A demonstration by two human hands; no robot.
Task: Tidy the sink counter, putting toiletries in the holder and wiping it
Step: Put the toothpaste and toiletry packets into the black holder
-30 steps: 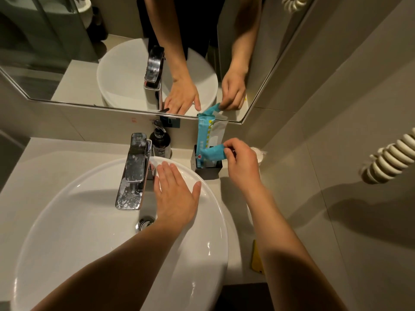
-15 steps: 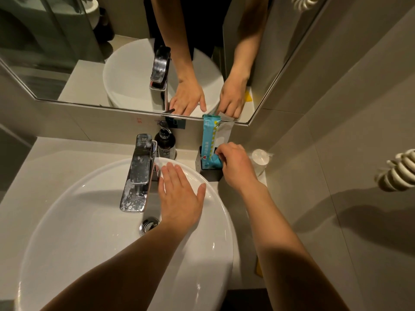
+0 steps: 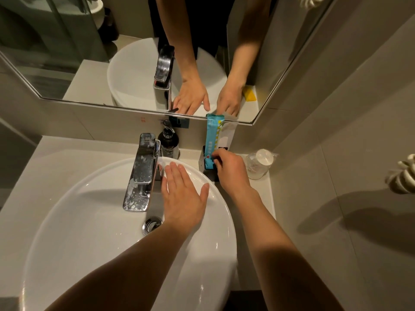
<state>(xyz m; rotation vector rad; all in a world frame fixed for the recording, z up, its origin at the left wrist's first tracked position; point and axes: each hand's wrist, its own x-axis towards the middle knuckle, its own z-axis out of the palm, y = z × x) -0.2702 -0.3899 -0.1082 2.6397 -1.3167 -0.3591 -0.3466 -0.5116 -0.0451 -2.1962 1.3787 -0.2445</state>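
Your left hand (image 3: 184, 196) lies flat, palm down, on the back rim of the round white ceramic basin (image 3: 89, 232), fingers straight and slightly spread, just right of the spotted chrome tap (image 3: 141, 173). Your right hand (image 3: 231, 170) reaches behind the basin's right edge to the small black holder (image 3: 203, 162), its fingertips pinched on the lower end of the blue plastic toiletry packet (image 3: 212, 140). That packet stands upright in the holder, beside a white packet (image 3: 228, 135). A dark pump bottle (image 3: 168, 142) stands behind the tap; a clear bottle with a white cap (image 3: 258, 163) lies right of the holder.
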